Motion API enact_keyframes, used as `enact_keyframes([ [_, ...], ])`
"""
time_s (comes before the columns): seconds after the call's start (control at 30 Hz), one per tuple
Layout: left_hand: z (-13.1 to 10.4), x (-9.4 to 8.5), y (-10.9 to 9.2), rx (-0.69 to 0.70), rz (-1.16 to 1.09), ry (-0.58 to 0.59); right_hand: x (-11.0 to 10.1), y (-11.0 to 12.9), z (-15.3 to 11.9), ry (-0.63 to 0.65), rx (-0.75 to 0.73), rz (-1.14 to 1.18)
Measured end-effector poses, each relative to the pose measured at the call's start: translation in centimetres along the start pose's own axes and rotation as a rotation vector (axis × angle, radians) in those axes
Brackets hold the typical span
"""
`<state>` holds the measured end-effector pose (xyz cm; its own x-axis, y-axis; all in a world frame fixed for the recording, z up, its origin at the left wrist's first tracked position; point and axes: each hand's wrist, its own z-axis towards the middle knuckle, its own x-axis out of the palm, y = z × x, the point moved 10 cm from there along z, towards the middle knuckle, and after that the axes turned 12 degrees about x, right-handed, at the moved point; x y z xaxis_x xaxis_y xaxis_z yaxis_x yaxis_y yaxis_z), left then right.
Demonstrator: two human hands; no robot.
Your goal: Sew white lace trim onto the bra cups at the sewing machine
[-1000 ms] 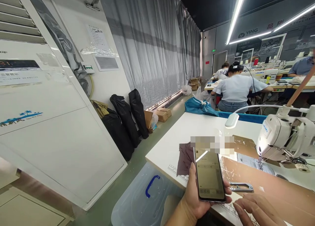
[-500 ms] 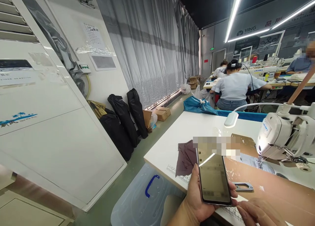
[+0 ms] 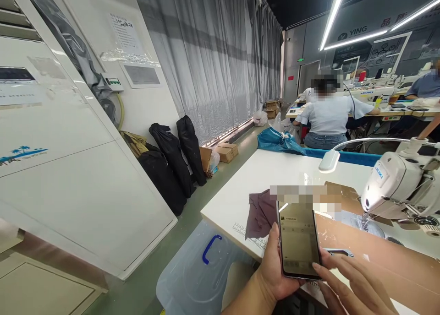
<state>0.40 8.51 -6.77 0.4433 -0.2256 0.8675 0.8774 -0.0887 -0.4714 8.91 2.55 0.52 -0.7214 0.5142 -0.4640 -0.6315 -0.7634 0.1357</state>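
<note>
My left hand [image 3: 275, 269] is closed around a smartphone [image 3: 299, 244], its lit screen facing me. The phone is tilted upright over the table's front edge; its top part is blurred out. At the phone's lower right is my right hand [image 3: 350, 278], fingers apart and partly stretched, one fingertip at the bottom corner of the screen. A piece of dark purple fabric [image 3: 259, 214] lies on the table just left of the phone. Partly hidden behind my right hand is a small grey metal thread snipper or similar tool [image 3: 340, 252].
A white sewing machine [image 3: 395, 182] stands at the right of the white table [image 3: 237, 191], with a lamp [image 3: 329, 161] beside it. Below the front edge sits a clear plastic box lid [image 3: 192, 269] with a blue handle. Black bags [image 3: 161, 180] lean on the left. Co-workers [image 3: 326, 116] sit beyond.
My right hand has moved up and left, bringing a fingertip to the phone's lower screen. The screen content has changed. The view has shifted slightly.
</note>
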Motion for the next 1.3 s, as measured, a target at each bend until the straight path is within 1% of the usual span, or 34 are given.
enact_keyframes([
  [0.1, -0.1, 0.5, -0.1, -0.006, 0.002, 0.03, 0.6, 1.2, 1.1, 0.063, -0.015, -0.03],
  [0.2, -0.1, 0.9, -0.8, 0.055, -0.002, 0.033, 1.1, 1.9, 2.4, 0.09, 0.018, 0.016],
  [0.27, -0.1, 0.9, -1.1, 0.085, -0.012, 0.022, 1.7, 2.1, 2.7, 0.119, 0.03, 0.044],
  [0.37, -0.2, 1.0, -1.2, 0.095, -0.019, 0.03, 2.5, 1.5, 2.4, 0.127, 0.054, 0.051],
  [0.47, -0.2, 0.8, -1.1, 0.089, -0.022, 0.026, 2.8, 1.1, 1.7, 0.121, 0.057, 0.042],
  [0.57, -0.1, 0.5, -1.0, 0.085, -0.02, 0.013, 2.9, 1.2, 1.4, 0.133, 0.047, 0.057],
  [0.8, -0.1, 0.6, -1.1, 0.073, -0.01, 0.008, 3.1, 1.4, 1.7, 0.135, 0.05, 0.054],
  [1.0, -0.1, 0.9, -1.3, 0.098, -0.009, 0.03, 3.4, 1.3, 1.8, 0.144, 0.06, 0.043],
  [1.3, -0.1, 1.0, -1.6, 0.115, -0.032, 0.033, 3.6, 1.4, 1.8, 0.147, 0.057, 0.019],
])
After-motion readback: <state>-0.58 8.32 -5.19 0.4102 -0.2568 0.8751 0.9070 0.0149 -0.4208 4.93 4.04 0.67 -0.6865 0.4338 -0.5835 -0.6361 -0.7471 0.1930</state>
